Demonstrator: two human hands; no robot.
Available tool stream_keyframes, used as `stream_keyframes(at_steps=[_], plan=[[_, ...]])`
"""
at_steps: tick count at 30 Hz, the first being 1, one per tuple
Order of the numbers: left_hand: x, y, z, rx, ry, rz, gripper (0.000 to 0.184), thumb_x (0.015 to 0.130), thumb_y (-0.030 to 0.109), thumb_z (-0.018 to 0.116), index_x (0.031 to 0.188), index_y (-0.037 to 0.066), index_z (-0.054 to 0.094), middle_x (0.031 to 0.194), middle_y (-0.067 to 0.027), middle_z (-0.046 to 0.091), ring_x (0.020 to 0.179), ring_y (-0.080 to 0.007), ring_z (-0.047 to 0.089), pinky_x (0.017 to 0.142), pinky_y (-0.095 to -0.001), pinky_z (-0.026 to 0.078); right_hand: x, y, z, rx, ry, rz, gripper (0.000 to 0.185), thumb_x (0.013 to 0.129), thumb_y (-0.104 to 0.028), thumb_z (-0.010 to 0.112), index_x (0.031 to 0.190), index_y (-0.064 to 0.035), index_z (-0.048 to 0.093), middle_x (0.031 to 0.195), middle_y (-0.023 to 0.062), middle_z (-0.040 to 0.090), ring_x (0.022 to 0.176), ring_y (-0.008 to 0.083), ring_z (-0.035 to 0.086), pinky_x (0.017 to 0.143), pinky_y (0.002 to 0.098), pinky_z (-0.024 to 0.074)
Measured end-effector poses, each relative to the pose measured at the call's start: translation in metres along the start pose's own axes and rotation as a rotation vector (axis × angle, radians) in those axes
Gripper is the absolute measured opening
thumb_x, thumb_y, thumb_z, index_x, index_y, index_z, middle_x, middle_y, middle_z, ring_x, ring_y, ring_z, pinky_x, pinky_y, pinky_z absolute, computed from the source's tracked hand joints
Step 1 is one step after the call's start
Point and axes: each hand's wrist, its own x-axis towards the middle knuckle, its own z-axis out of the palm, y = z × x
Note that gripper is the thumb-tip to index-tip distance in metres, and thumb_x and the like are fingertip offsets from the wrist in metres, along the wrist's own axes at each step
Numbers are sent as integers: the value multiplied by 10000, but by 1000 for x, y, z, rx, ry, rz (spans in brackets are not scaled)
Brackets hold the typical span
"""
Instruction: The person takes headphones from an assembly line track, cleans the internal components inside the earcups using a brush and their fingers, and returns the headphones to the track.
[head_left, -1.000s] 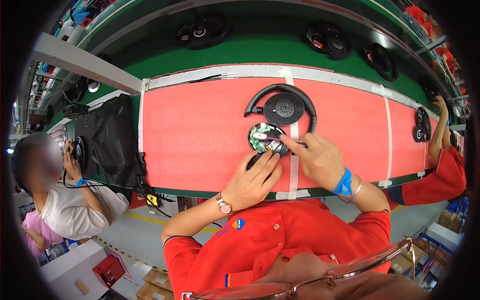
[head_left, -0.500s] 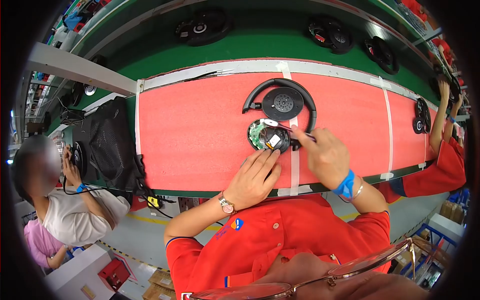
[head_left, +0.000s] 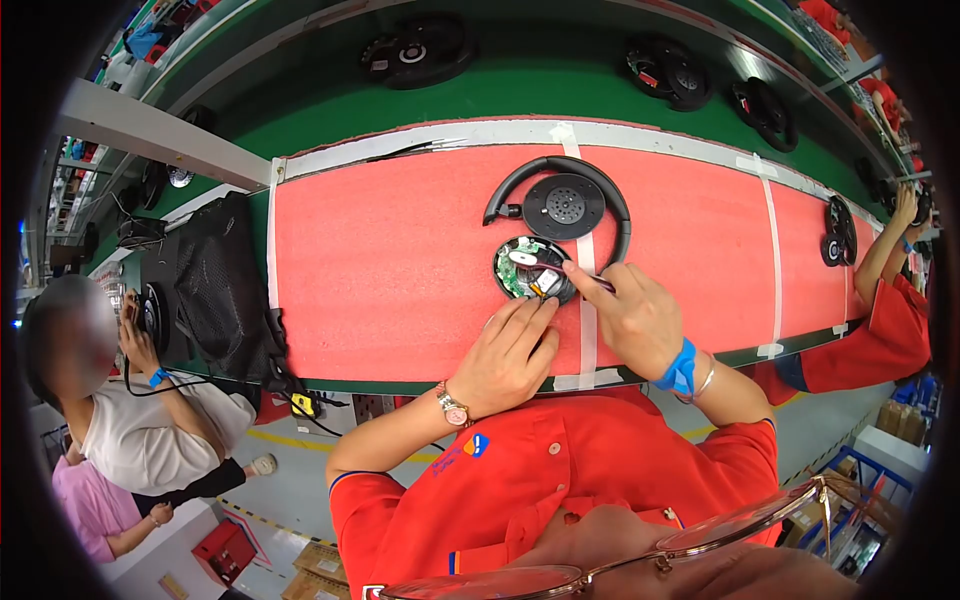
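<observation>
A black over-ear headphone (head_left: 625, 215) lies on the pink mat, its closed ear cup (head_left: 564, 206) showing a round perforated plate. Below it sits the opened ear cup (head_left: 500, 262), with a green circuit board, wires and a white-labelled part exposed inside. My left hand (head_left: 508, 350) grips this cup's lower rim, fingertips on the edge and the thumb partly hidden. My right hand (head_left: 640, 315) is closed round a thin dark tool (head_left: 603, 284) slanting over the cup. At the tool's far end is a white oval piece (head_left: 522, 259); whether it belongs to the tool I cannot tell.
Several more headphones lie on the green surface behind, among them one headphone (head_left: 420, 52) at the back left. Another headphone (head_left: 838, 232) rests on the mat at right. A black mesh bag (head_left: 215, 285) lies at left. Co-workers sit on both sides.
My right hand has shifted slightly left and down with the tool. The white oval piece has moved from the cup's upper rim to over the circuit board. My left hand stays on the rim.
</observation>
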Motion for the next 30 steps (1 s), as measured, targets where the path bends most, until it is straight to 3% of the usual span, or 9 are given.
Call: stream_keyframes(at_steps=[5,10,24,27,29,30], plan=[[2,1,-2,-34,16,-18,214,743,54,666,930,-24,595,1196,-218,569,1050,-351,574,938,-460,474,0,3,-10,-121,-48,56,539,702,34,607,1214,-130,652,740,57,487,670,217,540,557,338,466],[3,1,-1,-27,27,-24,215,743,58,667,929,-23,595,1195,-216,572,1052,-347,575,939,-457,474,2,-6,4,-14,16,-11,531,697,31,605,1199,-133,661,725,62,479,649,220,535,545,345,459],[3,1,-2,-22,18,-21,190,744,60,663,901,-22,594,1189,-214,577,1039,-334,585,945,-452,475,-5,8,-20,-117,-52,91,514,690,35,610,1174,-127,676,746,64,501,657,216,542,555,343,466],[1,1,-1,-22,16,-15,181,753,65,658,895,-24,593,1190,-217,578,1046,-334,585,946,-450,474,-3,14,-31,-59,-72,106,460,747,9,632,1193,-101,654,781,69,528,683,233,558,567,343,473],[-1,2,-1,-1,-6,3,185,751,68,648,898,-30,595,1208,-226,575,1055,-333,586,948,-447,473,12,30,-33,55,0,263,391,812,-51,662,1200,-71,628,827,81,564,708,245,569,581,333,479],[-2,2,-2,-1,-8,3,185,751,68,648,898,-30,595,1208,-226,575,1055,-333,586,948,-447,473,17,50,-22,196,122,252,358,866,-143,679,1192,-18,597,882,70,597,692,215,575,588,329,482]])
